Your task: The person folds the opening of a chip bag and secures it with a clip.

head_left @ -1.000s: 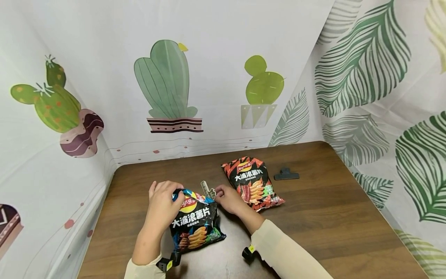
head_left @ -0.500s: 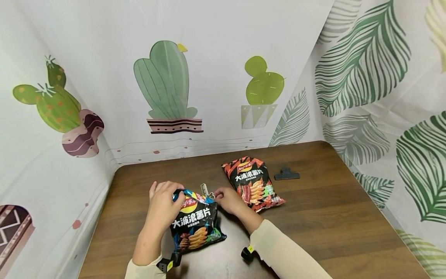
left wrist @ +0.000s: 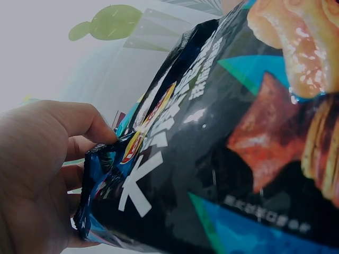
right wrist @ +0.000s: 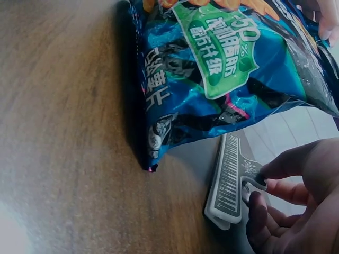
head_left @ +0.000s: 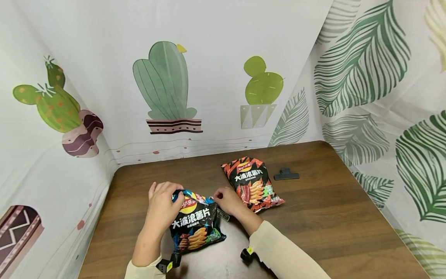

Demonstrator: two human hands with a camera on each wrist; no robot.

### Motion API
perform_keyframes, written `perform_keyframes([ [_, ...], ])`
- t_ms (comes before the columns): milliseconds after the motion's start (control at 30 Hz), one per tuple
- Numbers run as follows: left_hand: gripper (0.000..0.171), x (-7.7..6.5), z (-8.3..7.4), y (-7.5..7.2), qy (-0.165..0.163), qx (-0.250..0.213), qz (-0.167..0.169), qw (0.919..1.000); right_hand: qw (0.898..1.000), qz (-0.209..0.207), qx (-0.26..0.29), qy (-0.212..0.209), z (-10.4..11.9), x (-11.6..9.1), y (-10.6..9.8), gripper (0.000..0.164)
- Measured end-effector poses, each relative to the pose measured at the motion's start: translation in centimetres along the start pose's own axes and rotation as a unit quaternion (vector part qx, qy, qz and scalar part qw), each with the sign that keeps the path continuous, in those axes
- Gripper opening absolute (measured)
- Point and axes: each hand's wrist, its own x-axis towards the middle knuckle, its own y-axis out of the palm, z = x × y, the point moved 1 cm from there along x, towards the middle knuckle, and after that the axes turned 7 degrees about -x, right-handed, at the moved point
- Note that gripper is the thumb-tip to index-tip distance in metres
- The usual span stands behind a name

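A black and blue bag of potato chips stands on the table with its top edge folded over. My left hand pinches that folded top at its left corner; in the left wrist view the thumb and fingers press on either side of the film. At the bag's right corner, my right hand holds a bag clip patterned like piano keys. The right wrist view shows thumb and fingers on the handles of the clip, its long bar beside the bag, apart from the film.
A red and black bag of chips lies behind my right hand. Farther right lies a black clip on the brown wooden table. A printed cloth hangs along the table's back edge.
The piano-patterned clip has turned in my right hand: its bar stood out beyond the fingers and now points toward me, beside the bag. The left hand and both chip bags have stayed put.
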Motion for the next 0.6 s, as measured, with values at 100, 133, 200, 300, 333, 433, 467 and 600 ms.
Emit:
perform_keyframes([
  [100,0.01,-0.03,-0.03,0.02,-0.002,0.001,0.001,1.0,1.0,0.009,-0.001,0.002,0.06,-0.15,-0.14,0.01],
  [133,0.011,-0.02,-0.04,0.02,-0.002,0.0,0.001,1.0,1.0,0.015,0.0,0.004,0.1,-0.21,-0.24,0.01],
  [200,0.011,0.0,-0.07,0.01,-0.002,0.0,0.001,1.0,1.0,0.026,0.003,0.007,0.19,-0.36,-0.47,0.009],
  [300,0.011,0.04,-0.11,0.02,0.001,-0.001,0.001,1.0,0.999,0.035,0.004,0.007,0.3,-0.59,-0.81,0.007],
  [333,0.011,0.05,-0.11,0.03,0.002,-0.001,0.001,1.0,0.999,0.037,0.005,0.008,0.34,-0.65,-0.89,0.007],
  [433,0.01,0.1,-0.11,0.08,0.004,0.0,-0.001,1.0,0.999,0.039,0.012,0.009,0.37,-0.78,-1.01,0.007],
  [467,0.01,0.11,-0.11,0.1,0.005,-0.001,-0.001,1.0,0.999,0.039,0.016,0.011,0.36,-0.8,-1.01,0.007],
  [600,0.01,0.23,-0.11,0.17,0.006,-0.002,-0.001,1.0,0.999,0.032,0.022,0.019,0.25,-0.76,-0.99,0.017],
])
